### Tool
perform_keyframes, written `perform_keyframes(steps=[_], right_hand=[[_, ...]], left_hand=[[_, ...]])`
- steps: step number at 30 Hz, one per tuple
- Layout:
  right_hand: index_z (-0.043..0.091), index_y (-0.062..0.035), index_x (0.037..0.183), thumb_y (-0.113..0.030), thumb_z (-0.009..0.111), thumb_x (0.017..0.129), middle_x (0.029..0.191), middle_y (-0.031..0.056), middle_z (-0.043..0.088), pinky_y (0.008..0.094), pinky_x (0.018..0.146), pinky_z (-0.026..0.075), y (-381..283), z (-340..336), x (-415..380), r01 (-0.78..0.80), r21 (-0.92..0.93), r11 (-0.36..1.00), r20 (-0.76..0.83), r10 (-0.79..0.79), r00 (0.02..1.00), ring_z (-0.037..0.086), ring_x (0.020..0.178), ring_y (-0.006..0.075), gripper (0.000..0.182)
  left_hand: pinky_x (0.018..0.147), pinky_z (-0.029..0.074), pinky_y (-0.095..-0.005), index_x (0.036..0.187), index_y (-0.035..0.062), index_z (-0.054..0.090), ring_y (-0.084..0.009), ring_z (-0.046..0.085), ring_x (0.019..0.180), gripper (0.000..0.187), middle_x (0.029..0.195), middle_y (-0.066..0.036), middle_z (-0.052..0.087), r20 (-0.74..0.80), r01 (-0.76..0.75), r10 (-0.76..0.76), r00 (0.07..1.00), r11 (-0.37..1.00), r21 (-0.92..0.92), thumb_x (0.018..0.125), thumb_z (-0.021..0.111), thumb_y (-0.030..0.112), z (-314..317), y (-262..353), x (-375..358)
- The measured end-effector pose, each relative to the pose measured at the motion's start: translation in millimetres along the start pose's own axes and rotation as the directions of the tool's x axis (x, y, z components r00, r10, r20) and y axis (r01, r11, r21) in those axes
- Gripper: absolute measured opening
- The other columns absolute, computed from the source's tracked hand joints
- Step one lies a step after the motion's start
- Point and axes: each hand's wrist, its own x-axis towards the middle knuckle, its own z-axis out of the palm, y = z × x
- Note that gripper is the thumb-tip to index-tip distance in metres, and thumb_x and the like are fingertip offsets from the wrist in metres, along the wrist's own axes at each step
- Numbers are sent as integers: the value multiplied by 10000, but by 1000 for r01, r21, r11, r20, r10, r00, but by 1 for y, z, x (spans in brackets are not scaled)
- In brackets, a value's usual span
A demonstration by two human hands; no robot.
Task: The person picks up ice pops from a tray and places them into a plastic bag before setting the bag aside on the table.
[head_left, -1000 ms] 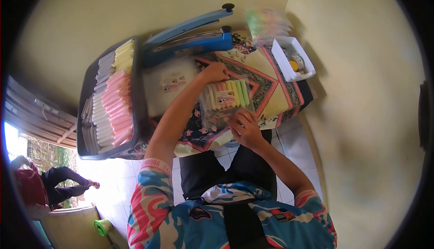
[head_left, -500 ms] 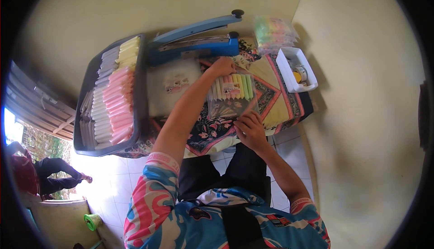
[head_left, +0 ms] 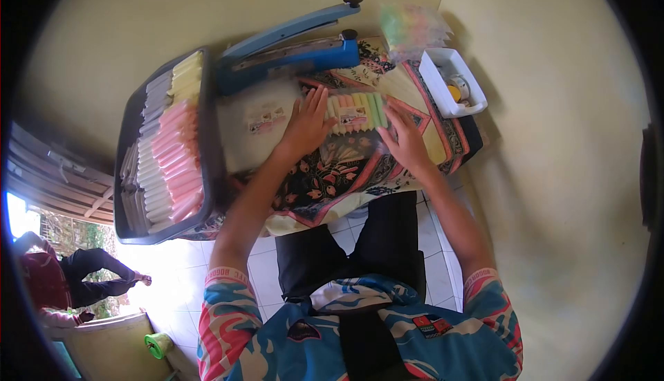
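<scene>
A clear plastic bag (head_left: pixel 351 115) with a row of colored sticks in white, pink, yellow and green lies flat on the patterned cloth. My left hand (head_left: pixel 308 124) rests against the bag's left edge, fingers extended. At the right edge is my right hand (head_left: pixel 403 135), its fingers stretched along the bag. Left of my left hand lies a stack of clear labelled bags (head_left: pixel 259 125). A large dark tray (head_left: pixel 207 163) at the left holds rows of wrapped sticks in gray, yellow, white and pink.
Behind the stack stands a blue sealer (head_left: pixel 294 59) with its arm raised. Filled colorful bags (head_left: pixel 411 28) are piled at the back right, beside a white box (head_left: pixel 439 80) with tape. Another person (head_left: pixel 90 274) is at the far left, beyond the table.
My left hand has moved from the bag's top to its left side. My right hand has gone from the lower corner up to the right edge. The view has shifted slightly.
</scene>
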Motion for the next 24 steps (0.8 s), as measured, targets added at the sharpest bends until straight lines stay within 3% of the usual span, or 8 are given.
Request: perform_keyframes(steps=[4,7,10,17,20,24], right_hand=[[345,-54,1507,-434,518,1000,1564,230,299,516,1166,262,17,19,29,110,-284,953,213,-50,976,287,1443,419,657],[298,-69,1536,-505,440,1012,1602,211,231,542,1187,192,24,29,30,46,-292,955,332,56,942,229,1468,425,696],[312,-71,1532,-504,439,1014,1604,200,237,534,1188,192,33,38,24,77,-373,925,402,86,912,222,1474,417,687],[374,-107,1512,-448,482,1014,1585,206,277,525,1179,217,41,40,20,60,-273,960,309,28,951,240,1471,397,613],[437,-83,1468,-394,520,1011,1550,221,335,485,1151,290,40,38,21,-38,-100,994,201,58,978,308,1439,398,559],[511,-41,1393,-342,541,1008,1486,235,426,430,1097,376,38,33,20,-171,80,982,124,161,979,425,1364,400,490]], left_hand=[[1202,156,-541,1562,51,180,-316,179,1505,692,1629,-149,186,181,6,-21,983,997,80,1028,412,426,5,-7,-19],[1206,147,-535,1564,55,176,-310,179,1506,702,1634,-135,181,201,-1,-15,979,997,79,1029,394,454,8,-12,-22],[1208,142,-532,1563,53,181,-308,182,1506,721,1635,-134,179,196,-1,-10,981,998,58,1022,403,475,8,-12,-25],[1210,138,-525,1558,38,194,-320,194,1501,750,1622,-160,212,200,78,-77,977,997,3,1012,431,494,-3,-17,-33],[1182,218,-527,1512,-6,296,-346,285,1460,735,1563,-201,325,116,109,-108,987,994,0,979,521,446,-2,-19,-46],[1149,308,-448,1468,17,407,-365,408,1377,621,1464,-215,460,34,156,-152,988,961,-228,964,592,330,-18,-9,-62]])
